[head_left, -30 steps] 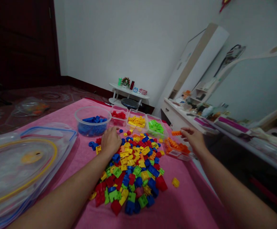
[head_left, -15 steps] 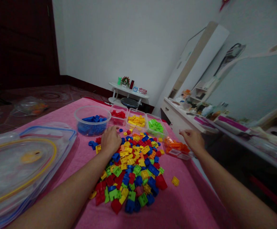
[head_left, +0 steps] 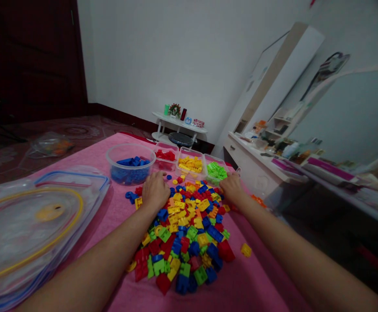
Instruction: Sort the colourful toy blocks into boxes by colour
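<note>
Mixed blocks (head_left: 182, 225) lie heaped across the middle of the pink cloth (head_left: 244, 284), the left hand (head_left: 155, 190) at the heap's left side and the right hand (head_left: 230, 187) near the cloth's right edge beside the boxed green blocks (head_left: 216, 170), though whether either hand's fingers are parted or pinching I cannot tell.

A single wide view looks from the person's head, forward and down across the pink cloth (head_left: 241, 284), near enough that the forearms (head_left: 101, 255) run off the bottom edge, with the brick pile (head_left: 182, 229) just below centre and the pale wall (head_left: 176, 52) filling the distance
</note>
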A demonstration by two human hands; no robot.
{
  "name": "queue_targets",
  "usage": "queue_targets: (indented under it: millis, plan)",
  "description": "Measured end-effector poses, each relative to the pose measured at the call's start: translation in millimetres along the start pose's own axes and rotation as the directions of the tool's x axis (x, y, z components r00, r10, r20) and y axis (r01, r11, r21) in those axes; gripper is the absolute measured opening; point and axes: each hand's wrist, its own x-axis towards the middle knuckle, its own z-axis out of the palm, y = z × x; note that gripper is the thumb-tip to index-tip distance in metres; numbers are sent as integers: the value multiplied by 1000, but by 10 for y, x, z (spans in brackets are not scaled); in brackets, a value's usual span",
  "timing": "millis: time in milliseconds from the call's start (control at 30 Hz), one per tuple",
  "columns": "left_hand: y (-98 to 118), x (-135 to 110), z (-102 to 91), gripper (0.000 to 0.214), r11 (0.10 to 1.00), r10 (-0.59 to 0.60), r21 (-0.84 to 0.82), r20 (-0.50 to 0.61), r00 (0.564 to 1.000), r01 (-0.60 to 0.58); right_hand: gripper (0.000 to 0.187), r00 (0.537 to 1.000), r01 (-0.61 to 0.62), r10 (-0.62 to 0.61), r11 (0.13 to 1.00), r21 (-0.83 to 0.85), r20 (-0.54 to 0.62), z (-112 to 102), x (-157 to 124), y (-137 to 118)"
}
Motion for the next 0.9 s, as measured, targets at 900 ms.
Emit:
queue_targets:
  millis: [900]
  plan:
    - [-2,-5,6,33,1000,5,13,-19,1000,-5,25,923,-93,234,905,414,-305,-427,476,4]
